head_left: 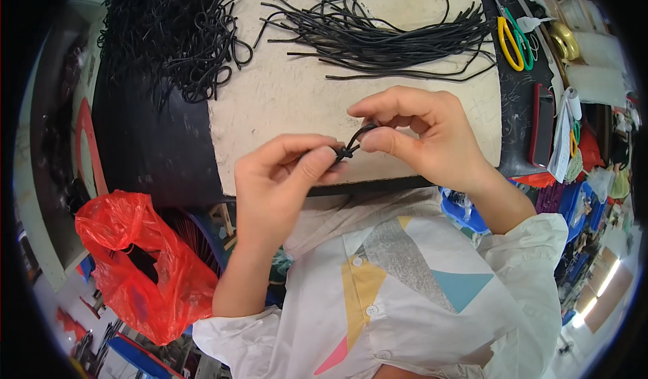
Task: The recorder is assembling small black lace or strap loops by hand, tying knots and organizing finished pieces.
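Observation:
Between my two hands is a short black cord [354, 139] bent into a loop, with a knot at its left end. My left hand [287, 170] pinches the cord at the knot between thumb and fingers. My right hand [422, 132] has its thumb and fingers curled round the loop end, up and to the right of the knot. Both hands are above the near part of a pale board [283, 102]. Beyond them on the board lies a loose bundle of straight black cords [398, 41]. A heap of looped, knotted black cords [169, 35] is piled at the far left.
Scissors with yellow and green handles [511, 43] lie right of the board on the black tabletop [152, 139]. A dark phone-like object with a red edge [542, 126] and a paper roll [567, 119] are nearer. A red plastic bag [162, 291] hangs at the lower left.

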`<state>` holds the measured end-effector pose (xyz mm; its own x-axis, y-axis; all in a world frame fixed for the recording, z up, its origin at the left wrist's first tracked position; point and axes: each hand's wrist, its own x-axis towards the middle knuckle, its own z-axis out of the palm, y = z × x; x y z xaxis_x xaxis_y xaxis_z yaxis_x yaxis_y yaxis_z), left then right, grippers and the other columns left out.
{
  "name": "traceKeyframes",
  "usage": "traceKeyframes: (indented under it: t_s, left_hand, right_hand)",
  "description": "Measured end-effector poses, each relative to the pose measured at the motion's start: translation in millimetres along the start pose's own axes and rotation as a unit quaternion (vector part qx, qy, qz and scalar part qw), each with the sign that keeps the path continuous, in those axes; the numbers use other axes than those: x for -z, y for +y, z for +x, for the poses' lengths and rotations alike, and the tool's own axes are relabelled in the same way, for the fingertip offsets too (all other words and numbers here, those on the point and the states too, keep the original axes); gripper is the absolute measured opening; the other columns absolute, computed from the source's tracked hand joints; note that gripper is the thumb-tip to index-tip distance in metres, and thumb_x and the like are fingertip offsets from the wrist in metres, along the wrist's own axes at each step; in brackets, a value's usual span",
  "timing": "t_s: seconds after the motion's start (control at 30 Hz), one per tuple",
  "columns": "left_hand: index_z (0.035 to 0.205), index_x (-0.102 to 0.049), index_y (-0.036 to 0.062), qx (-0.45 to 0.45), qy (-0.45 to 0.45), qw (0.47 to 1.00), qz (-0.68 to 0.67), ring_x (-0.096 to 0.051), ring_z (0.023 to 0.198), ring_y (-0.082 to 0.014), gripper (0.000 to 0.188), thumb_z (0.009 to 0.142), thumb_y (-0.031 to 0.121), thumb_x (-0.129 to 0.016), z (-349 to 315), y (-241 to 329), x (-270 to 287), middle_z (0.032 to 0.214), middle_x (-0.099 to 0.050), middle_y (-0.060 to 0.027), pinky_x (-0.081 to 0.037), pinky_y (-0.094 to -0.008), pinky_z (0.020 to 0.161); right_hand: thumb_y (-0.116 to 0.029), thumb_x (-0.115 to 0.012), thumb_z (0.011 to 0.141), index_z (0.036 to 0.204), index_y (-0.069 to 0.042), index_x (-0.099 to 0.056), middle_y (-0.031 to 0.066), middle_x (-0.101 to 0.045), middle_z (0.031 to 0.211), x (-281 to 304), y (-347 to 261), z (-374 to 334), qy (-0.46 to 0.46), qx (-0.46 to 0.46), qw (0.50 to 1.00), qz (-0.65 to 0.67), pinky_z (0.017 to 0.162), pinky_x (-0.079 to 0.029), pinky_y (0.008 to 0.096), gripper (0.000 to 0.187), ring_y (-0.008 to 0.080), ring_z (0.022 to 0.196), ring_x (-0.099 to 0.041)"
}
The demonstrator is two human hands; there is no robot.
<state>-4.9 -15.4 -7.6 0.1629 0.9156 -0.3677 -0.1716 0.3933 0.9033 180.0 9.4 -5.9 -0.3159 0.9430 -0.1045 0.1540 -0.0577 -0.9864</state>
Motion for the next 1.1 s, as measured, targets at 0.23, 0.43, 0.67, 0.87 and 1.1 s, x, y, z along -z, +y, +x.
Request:
traceKeyframes:
  t_s: [0.23,0.43,0.67,0.87,1.1]
  left_hand:
    - [0.094,-0.058,-0.0067,0.136,-0.047,0.983,-0.117,-0.064,0.069,-0.0196,0.016,0.082,0.003,-0.056,2.5,-1.4,7.9,0.08,-0.062,-0.0155,-0.054,-0.0214,0.059]
    - [0.093,-0.06,-0.0067,0.122,-0.056,0.986,-0.101,-0.063,0.071,-0.017,0.018,0.078,0.002,-0.061,3.3,-6.6,7.2,0.081,-0.063,-0.0141,-0.052,-0.0209,0.064]
    - [0.092,-0.058,-0.0051,0.149,-0.064,0.978,-0.133,-0.064,0.07,-0.0187,0.013,0.081,0.001,-0.056,4.2,-7.2,5.7,0.081,-0.062,-0.0144,-0.053,-0.0222,0.059]
    - [0.092,-0.059,-0.0058,0.132,-0.041,0.982,-0.132,-0.062,0.071,-0.015,0.016,0.079,0.004,-0.061,2.4,-4.9,-0.3,0.082,-0.062,-0.0121,-0.052,-0.0208,0.062]
    - [0.092,-0.059,-0.0071,0.025,-0.002,1.0,-0.016,-0.062,0.065,-0.014,0.014,0.079,-0.002,-0.058,-2.1,-9.9,-2.8,0.075,-0.062,-0.0116,-0.051,-0.0203,0.059]
  right_hand:
    - [-0.001,-0.063,0.072,0.091,0.0,-0.063,0.0095,-0.065,0.078,2.5,1.1,2.0,-0.027,0.088,0.992,-0.081,0.064,-0.047,0.0228,0.02,0.0114,0.068,-0.06]
    - [-0.004,-0.063,0.073,0.089,0.0,-0.063,0.0067,-0.064,0.078,0.6,-3.5,-0.7,-0.043,-0.068,0.993,0.085,0.063,-0.046,0.0219,0.017,0.0103,0.07,-0.059]
    - [-0.006,-0.063,0.074,0.089,0.0,-0.063,0.006,-0.064,0.077,3.1,-5.3,0.3,-0.054,-0.02,0.998,-0.016,0.061,-0.045,0.0218,0.016,0.0098,0.067,-0.057]
    - [-0.006,-0.062,0.075,0.089,-0.001,-0.063,0.0071,-0.063,0.075,-0.4,-3.6,-2.2,-0.035,-0.002,0.998,-0.047,0.06,-0.045,0.0233,0.015,0.0114,0.065,-0.057]
    - [0.0,-0.059,0.075,0.083,0.001,-0.06,0.0075,-0.059,0.073,1.0,-0.8,-0.2,-0.071,0.125,0.958,-0.249,0.059,-0.044,0.0271,0.008,0.014,0.069,-0.058]
